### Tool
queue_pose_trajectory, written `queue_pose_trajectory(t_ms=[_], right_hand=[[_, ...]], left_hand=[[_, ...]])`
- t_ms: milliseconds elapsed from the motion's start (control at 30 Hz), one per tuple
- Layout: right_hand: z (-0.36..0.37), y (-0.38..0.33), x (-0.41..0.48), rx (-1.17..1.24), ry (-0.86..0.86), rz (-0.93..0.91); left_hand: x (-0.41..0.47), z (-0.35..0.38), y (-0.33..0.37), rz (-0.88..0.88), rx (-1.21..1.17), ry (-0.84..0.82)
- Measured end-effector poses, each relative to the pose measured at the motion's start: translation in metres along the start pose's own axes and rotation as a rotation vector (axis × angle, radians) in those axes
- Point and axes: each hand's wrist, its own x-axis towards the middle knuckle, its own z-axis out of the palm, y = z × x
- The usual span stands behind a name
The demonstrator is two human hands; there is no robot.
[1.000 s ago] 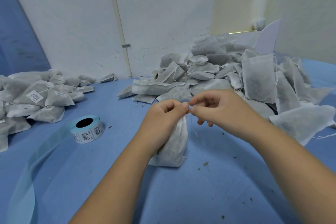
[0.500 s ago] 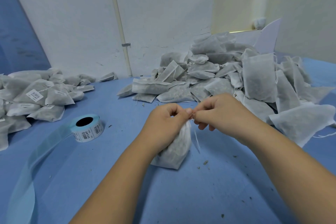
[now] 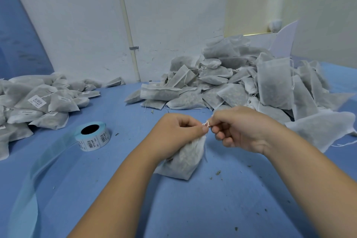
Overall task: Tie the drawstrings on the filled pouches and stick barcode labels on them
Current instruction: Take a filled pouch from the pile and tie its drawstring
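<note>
A filled white mesh pouch (image 3: 185, 158) stands on the blue table in front of me, its neck gathered at the top. My left hand (image 3: 173, 133) grips the pouch's neck and pinches the white drawstring (image 3: 207, 123). My right hand (image 3: 239, 127) pinches the same drawstring from the right, fingertips almost touching the left thumb. A small loop of string shows between the two hands. A roll of barcode labels (image 3: 94, 138) lies on the table to the left, with its backing strip trailing toward me.
A big heap of filled pouches (image 3: 241, 83) without visible labels rises at the back right against the white wall. A pile of labelled pouches (image 3: 38, 100) lies at the far left. Bits of dried herb dot the blue table (image 3: 212, 208).
Both hands have shifted slightly right with the pouch, and the drawstring is now a small loop pinched between the fingertips.
</note>
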Motion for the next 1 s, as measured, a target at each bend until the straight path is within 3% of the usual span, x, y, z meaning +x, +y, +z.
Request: queue_pose_trajectory(t_ms=[300, 633, 1000], right_hand=[[0.001, 0.001, 0.003, 0.056, 0.034, -0.069], [0.003, 0.001, 0.003, -0.021, 0.151, -0.152], [0.005, -0.005, -0.008, -0.368, 0.233, -0.407]], left_hand=[[-0.001, 0.004, 0.002, -0.090, -0.180, -0.015], [-0.001, 0.008, 0.002, -0.040, -0.215, 0.029], [0.001, 0.010, -0.002, 0.058, -0.111, 0.083]])
